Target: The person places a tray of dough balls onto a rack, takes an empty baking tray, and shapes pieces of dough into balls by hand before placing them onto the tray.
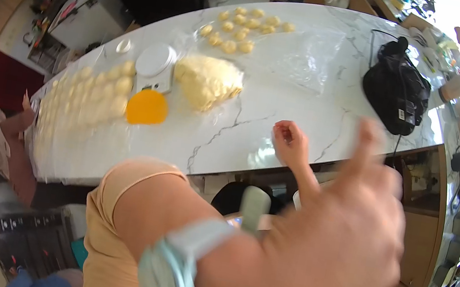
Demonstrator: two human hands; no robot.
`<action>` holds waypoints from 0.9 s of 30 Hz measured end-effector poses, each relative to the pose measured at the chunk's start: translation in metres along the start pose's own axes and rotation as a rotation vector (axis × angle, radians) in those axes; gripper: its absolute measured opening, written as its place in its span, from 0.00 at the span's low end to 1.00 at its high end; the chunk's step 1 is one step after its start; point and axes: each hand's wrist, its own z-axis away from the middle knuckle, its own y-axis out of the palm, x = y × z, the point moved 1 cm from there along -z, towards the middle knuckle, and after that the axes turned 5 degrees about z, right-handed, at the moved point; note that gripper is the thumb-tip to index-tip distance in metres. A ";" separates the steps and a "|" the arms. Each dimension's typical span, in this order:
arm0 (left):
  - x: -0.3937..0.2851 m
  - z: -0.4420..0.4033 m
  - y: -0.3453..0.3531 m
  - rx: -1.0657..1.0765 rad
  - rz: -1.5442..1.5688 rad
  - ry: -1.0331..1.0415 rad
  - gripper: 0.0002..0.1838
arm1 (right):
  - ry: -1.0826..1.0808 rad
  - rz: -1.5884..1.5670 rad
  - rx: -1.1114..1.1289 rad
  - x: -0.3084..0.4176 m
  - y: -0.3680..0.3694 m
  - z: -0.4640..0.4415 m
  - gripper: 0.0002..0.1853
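My left hand looms large and blurred close to the camera, one finger or thumb pointing up; the other fingers are too smeared to read. A pale green watch is on that wrist. Smaller, at the near edge of the marble table, my right hand has curled fingers; whatever they hold, if anything, is hidden. Left of it lie a bagged mass of yellow dough, an orange scraper and a white scale. Rows of dough pieces rest under clear plastic at the left.
More dough balls sit at the far side beside a clear plastic sheet. A black bag with a cord is at the right end. Another person's arm reaches the table's left end. Wooden drawers stand at right.
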 end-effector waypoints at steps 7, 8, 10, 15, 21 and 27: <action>-0.027 0.031 0.024 -0.300 -0.281 0.034 0.13 | -0.087 -0.046 -0.067 -0.001 0.001 0.001 0.06; -0.026 0.034 0.029 -0.318 -0.307 0.017 0.13 | -0.091 -0.046 -0.063 -0.008 0.005 0.004 0.06; -0.024 0.039 0.035 -0.348 -0.350 -0.019 0.11 | -0.103 -0.034 -0.068 -0.009 0.006 0.004 0.05; -0.013 0.046 0.039 -0.374 -0.427 -0.129 0.09 | -0.106 -0.037 -0.021 -0.006 0.006 0.004 0.05; -0.015 0.052 0.039 -0.207 -0.407 -0.090 0.09 | -0.116 -0.015 -0.007 -0.003 0.006 0.007 0.05; -0.027 0.054 0.041 -0.301 -0.393 0.032 0.10 | -0.153 0.030 -0.026 -0.008 0.009 0.005 0.06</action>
